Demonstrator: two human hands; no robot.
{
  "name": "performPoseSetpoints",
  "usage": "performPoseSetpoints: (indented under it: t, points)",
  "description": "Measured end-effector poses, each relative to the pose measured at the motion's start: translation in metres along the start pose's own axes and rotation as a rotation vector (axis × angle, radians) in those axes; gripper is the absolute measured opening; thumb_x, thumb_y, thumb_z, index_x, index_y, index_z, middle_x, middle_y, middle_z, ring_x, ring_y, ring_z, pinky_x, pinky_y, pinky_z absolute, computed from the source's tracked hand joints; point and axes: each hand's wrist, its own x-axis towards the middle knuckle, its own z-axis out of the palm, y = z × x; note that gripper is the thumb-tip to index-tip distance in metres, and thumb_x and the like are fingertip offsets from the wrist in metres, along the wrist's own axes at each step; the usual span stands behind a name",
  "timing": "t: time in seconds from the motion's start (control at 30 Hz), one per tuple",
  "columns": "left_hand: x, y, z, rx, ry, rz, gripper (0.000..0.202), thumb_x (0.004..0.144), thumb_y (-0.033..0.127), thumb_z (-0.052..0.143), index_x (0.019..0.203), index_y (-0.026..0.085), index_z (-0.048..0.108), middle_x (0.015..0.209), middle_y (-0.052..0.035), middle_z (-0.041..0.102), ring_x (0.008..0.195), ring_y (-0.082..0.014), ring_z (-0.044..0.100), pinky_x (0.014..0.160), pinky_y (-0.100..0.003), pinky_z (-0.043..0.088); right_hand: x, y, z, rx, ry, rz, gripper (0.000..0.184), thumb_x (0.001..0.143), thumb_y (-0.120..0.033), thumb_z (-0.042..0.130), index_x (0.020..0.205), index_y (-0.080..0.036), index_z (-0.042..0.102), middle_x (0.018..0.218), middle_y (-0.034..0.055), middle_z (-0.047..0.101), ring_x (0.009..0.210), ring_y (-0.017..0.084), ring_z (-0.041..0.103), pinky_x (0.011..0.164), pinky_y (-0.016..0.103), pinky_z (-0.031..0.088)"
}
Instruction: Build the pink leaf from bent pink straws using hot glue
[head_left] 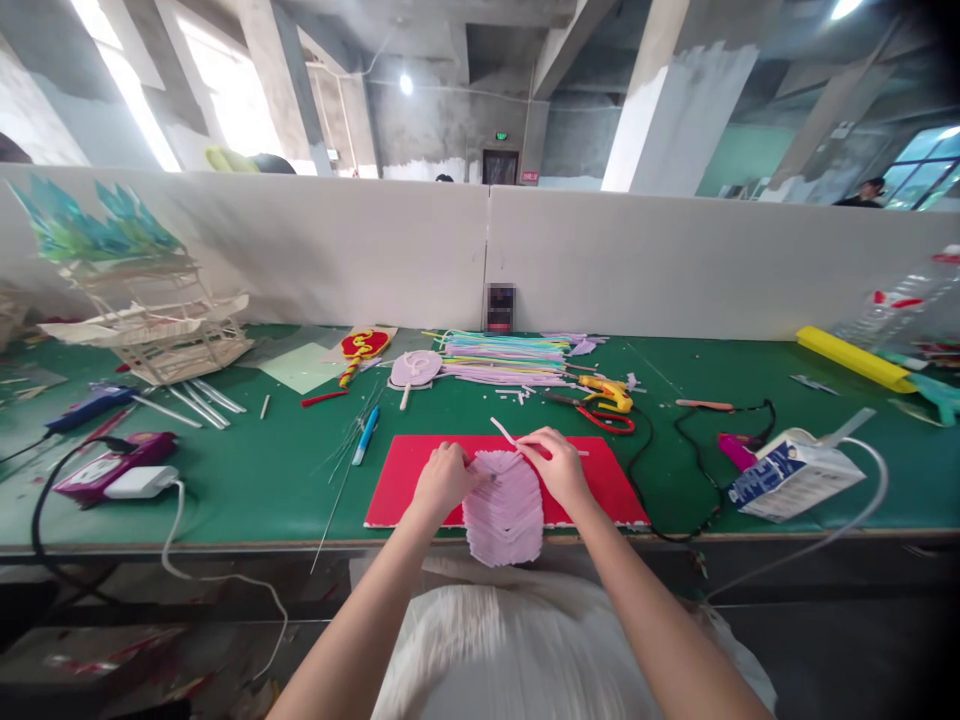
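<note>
A pale pink, fuzzy leaf-shaped piece (502,520) made of slanting rows lies over the near edge of a red board (405,470). My left hand (444,478) pinches its upper left side, fingertips on the rows. At its upper right, my right hand (556,462) is closed on a pale pink pipe cleaner (501,430), whose free end sticks out up and to the left. The fingers hide where the pipe cleaner meets the piece. Behind the board lies a row of coloured pipe cleaners (510,360) in pink, teal and yellow.
Scissors (611,420) and a yellow-handled tool (611,392) lie behind the board's right side. Left are a blue pen-like tool (366,436), thin wires and a pink round piece (416,369). A carton (795,475) stands right; a layered model (150,310) stands far left.
</note>
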Motion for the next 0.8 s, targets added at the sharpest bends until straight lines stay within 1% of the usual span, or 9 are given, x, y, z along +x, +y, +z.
performPoseSetpoints:
  t: [0.13,0.2,0.27,0.37,0.47,0.5,0.57,0.67,0.8]
  points:
    - [0.004,0.000,0.008,0.035,-0.010,0.039,0.029,0.045,0.017,0.080,0.056,0.020,0.053,0.068,-0.0029,0.057,0.077,-0.0244,0.057,0.064,-0.028,0.038,0.001,0.004,-0.001,0.063,0.047,0.089,0.017,0.084,-0.036,0.058,0.080,-0.022,0.067,0.080,0.0039,0.064,0.077,0.018,0.062,0.071,0.033,0.051]
    - [0.007,0.000,0.010,0.001,-0.026,0.033,0.026,0.047,0.016,0.077,0.057,0.020,0.054,0.066,-0.0012,0.057,0.071,-0.0211,0.056,0.061,-0.027,0.038,0.002,0.007,-0.001,0.094,0.071,0.120,0.019,0.084,-0.038,0.058,0.080,-0.022,0.067,0.080,0.0041,0.064,0.076,0.018,0.062,0.070,0.032,0.053]
    - [0.010,0.000,0.009,-0.083,-0.070,0.009,0.022,0.052,0.019,0.075,0.060,0.019,0.055,0.064,0.0000,0.058,0.066,-0.0183,0.055,0.058,-0.025,0.038,0.001,0.007,-0.001,0.102,0.096,0.130,0.019,0.083,-0.038,0.059,0.081,-0.021,0.067,0.081,0.0045,0.064,0.077,0.018,0.062,0.071,0.033,0.053]
    - [0.012,0.003,0.005,-0.292,-0.176,-0.025,0.021,0.061,0.033,0.072,0.064,0.018,0.056,0.063,0.0001,0.060,0.063,-0.0164,0.056,0.056,-0.025,0.039,0.001,0.004,-0.003,0.094,0.164,0.123,0.018,0.084,-0.037,0.058,0.082,-0.022,0.067,0.081,0.0050,0.063,0.079,0.019,0.062,0.073,0.035,0.053]
    - [0.012,0.004,0.005,-0.599,-0.287,-0.112,0.031,0.067,0.045,0.068,0.072,0.016,0.060,0.066,-0.0015,0.063,0.064,-0.0159,0.058,0.057,-0.025,0.042,0.001,0.000,-0.005,0.084,0.236,0.117,0.015,0.085,-0.034,0.057,0.083,-0.022,0.066,0.082,0.0048,0.062,0.080,0.019,0.061,0.073,0.034,0.053]
    - [0.012,0.003,0.006,-0.701,-0.301,-0.156,0.034,0.067,0.047,0.068,0.076,0.015,0.060,0.069,-0.0024,0.065,0.065,-0.0162,0.060,0.059,-0.025,0.043,0.001,-0.002,-0.006,0.079,0.251,0.114,0.014,0.085,-0.033,0.057,0.083,-0.022,0.066,0.083,0.0047,0.062,0.080,0.019,0.061,0.073,0.034,0.053]
    - [0.012,0.000,0.010,-0.863,-0.276,-0.236,0.037,0.065,0.047,0.070,0.081,0.014,0.061,0.072,-0.0044,0.067,0.066,-0.0173,0.062,0.061,-0.027,0.046,0.001,-0.004,-0.006,0.056,0.259,0.084,0.013,0.086,-0.031,0.056,0.085,-0.023,0.065,0.083,0.0047,0.062,0.081,0.019,0.061,0.074,0.034,0.052]
    - [0.013,-0.004,0.015,-0.989,-0.200,-0.271,0.042,0.063,0.043,0.073,0.090,0.014,0.062,0.079,-0.0063,0.069,0.072,-0.0193,0.065,0.066,-0.029,0.050,-0.002,-0.009,-0.004,-0.041,0.171,-0.049,0.012,0.087,-0.029,0.056,0.087,-0.024,0.066,0.083,0.0047,0.063,0.082,0.019,0.060,0.076,0.036,0.050]
    - [0.013,-0.007,0.017,-1.019,-0.250,-0.201,0.052,0.063,0.040,0.075,0.108,0.016,0.062,0.096,-0.0085,0.071,0.086,-0.0226,0.066,0.076,-0.033,0.051,-0.005,-0.015,-0.001,-0.216,-0.041,-0.250,0.014,0.088,-0.025,0.055,0.090,-0.026,0.068,0.082,0.0038,0.066,0.080,0.019,0.058,0.077,0.036,0.045]
